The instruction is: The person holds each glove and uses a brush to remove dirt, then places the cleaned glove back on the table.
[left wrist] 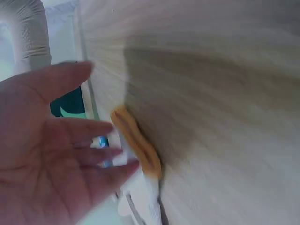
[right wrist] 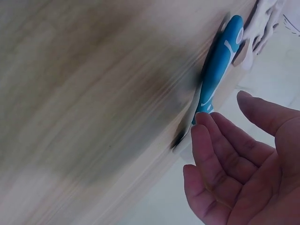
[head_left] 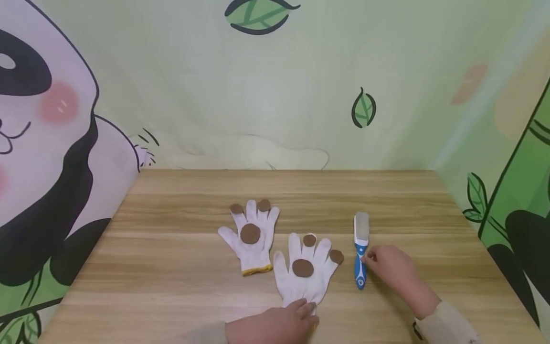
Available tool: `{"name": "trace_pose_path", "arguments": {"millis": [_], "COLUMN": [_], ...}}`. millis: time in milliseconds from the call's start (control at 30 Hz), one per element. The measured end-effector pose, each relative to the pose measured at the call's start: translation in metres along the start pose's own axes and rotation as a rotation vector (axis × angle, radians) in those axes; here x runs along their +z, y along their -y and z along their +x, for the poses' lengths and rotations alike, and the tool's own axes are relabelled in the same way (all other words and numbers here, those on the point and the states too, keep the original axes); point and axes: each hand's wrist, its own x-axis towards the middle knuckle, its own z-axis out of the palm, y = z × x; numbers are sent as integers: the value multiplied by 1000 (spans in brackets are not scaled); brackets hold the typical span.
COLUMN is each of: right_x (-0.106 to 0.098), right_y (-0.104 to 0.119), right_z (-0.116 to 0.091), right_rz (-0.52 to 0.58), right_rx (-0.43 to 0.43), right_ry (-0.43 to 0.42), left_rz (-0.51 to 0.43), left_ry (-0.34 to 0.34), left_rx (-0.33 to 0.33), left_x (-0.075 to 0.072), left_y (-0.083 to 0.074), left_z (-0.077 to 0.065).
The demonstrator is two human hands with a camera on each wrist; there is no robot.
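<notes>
Two white knitted gloves lie flat on the wooden table in the head view. The nearer glove (head_left: 315,284) has brown round spots on its palm and two fingertips, and my left hand (head_left: 279,322) rests over its cuff. In the left wrist view that cuff (left wrist: 136,140) is yellow-orange, with my loosely extended fingers beside it and the thumb apart. To the right lies a tool with a blue-and-white handle (head_left: 360,270) and a flat grey head, like a lint brush. My right hand (head_left: 395,267) is beside this handle, fingertips right at it, thumb standing away in the right wrist view.
The farther glove (head_left: 258,248), also with brown spots and a yellow cuff edge, lies left of the nearer one. Behind the wooden table (head_left: 172,286) rises a pale green wall (head_left: 275,95) painted with leaves and a panda.
</notes>
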Motion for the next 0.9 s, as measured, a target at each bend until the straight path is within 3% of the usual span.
{"name": "trace_pose_path", "arguments": {"millis": [133, 233, 500, 700, 900], "right_x": [-1, -3, 2, 2, 3], "right_y": [-3, -3, -5, -7, -7], "right_z": [7, 14, 22, 27, 27], "right_rz": [66, 109, 149, 267, 313], "right_rx": [65, 108, 145, 176, 200], "right_ry": [18, 57, 105, 129, 149], "left_rz": [125, 249, 341, 289, 281], "left_ry": [-156, -211, -197, -175, -140], "left_rx": [112, 108, 102, 118, 136], "left_x": [-10, -12, -7, -7, -8], "left_y": [15, 29, 43, 44, 44], "left_z": [-10, -16, -14, -13, -13]}}
